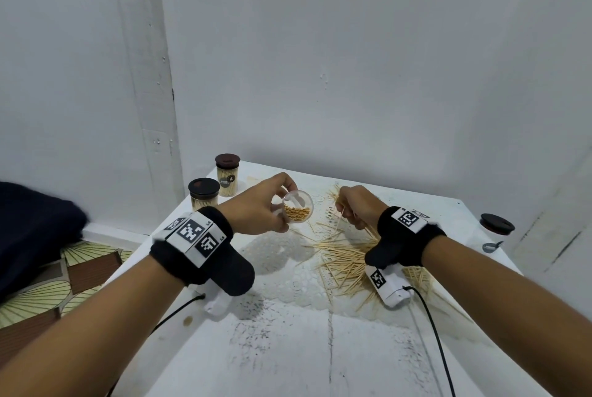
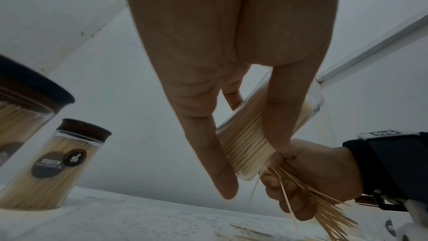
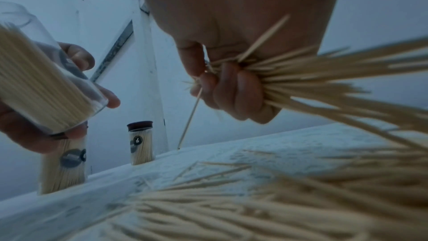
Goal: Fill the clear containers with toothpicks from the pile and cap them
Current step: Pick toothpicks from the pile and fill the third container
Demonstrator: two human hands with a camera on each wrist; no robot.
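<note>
Nearest the person, the white, speckled tabletop (image 1: 320, 348) lies bare except for the two black wrist-camera cables. Further in, the loose pile of pale wooden toothpicks (image 1: 346, 258) sprawls across the right half of the table, many sticks crossing at odd angles.

Above the pile the right hand (image 1: 358, 207) is closed in a fist round a thick bunch of toothpicks (image 3: 324, 80); the bunch fans out untidily, and one stick (image 3: 190, 116) hangs from the fist, point downward. Just to its left, the left hand (image 1: 259, 207) holds a clear cylindrical plastic container (image 1: 297, 206) between thumb and fingers, tilted with its open mouth turned toward the person and the right hand. It is already about half full of toothpicks.

The likely trouble, in my judgement, is the splayed bunch. Sticks that are not parallel may jam across the rim or spill back onto the table, and the dangling one looks ready to drop. The tilt adds risk too: a hard push could slide the packed sticks out.

Beyond the hands, two filled clear containers with dark brown lids (image 1: 203, 193) (image 1: 227, 175) stand at the far-left corner. At the far right edge a third dark-lidded clear container (image 1: 496, 231) stands, seemingly empty.
</note>
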